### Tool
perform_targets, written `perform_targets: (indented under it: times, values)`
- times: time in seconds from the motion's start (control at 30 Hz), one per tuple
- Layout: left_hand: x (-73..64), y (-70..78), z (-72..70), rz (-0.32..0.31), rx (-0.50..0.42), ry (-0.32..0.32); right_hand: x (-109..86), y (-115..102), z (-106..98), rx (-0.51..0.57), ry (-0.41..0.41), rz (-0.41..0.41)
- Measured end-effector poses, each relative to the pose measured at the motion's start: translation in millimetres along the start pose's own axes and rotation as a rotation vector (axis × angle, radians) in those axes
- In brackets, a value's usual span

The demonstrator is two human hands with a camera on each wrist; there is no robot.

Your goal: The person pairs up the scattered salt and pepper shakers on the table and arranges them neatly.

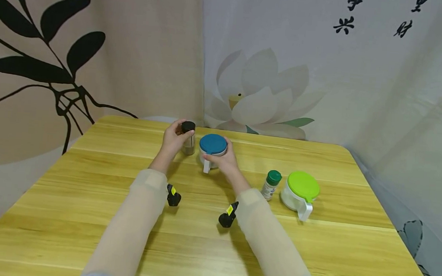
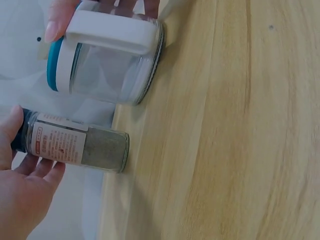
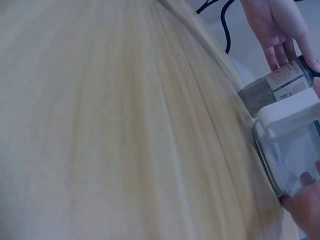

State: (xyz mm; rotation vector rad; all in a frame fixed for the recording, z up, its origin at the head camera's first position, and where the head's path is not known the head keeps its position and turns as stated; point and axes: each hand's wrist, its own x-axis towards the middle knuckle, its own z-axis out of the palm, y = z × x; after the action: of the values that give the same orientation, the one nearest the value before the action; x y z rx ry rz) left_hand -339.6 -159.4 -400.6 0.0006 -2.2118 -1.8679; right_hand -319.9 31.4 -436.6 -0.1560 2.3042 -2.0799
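Near the far edge of the table, my left hand (image 1: 171,143) grips a small glass spice bottle (image 1: 190,147) by its black cap. Its printed label and grey-brown contents show in the left wrist view, where the bottle (image 2: 82,142) is upright relative to the tabletop. Just to the right, my right hand (image 1: 227,159) holds a clear glass jar (image 2: 110,72) with a blue lid (image 1: 213,144) and a white handle (image 3: 290,115). Thumb and fingers go round opposite sides of this jar, which looks to have nothing in it. Bottle and jar stand close together, slightly apart.
Right of my right forearm stand a spice bottle with a green cap (image 1: 274,177) and a glass jar with a lime-green lid (image 1: 303,186) and white handle. Small black devices hang at both wrists. A printed curtain (image 1: 153,54) rises behind the wooden table (image 1: 97,180).
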Motion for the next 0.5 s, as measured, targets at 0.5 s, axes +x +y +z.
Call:
perform_targets:
  times: [0.5]
  values:
    - [-12.2, 19.0, -4.9, 0.016, -0.028, -0.043, -6.7, -1, -6, 0.009, 0.016, 0.008]
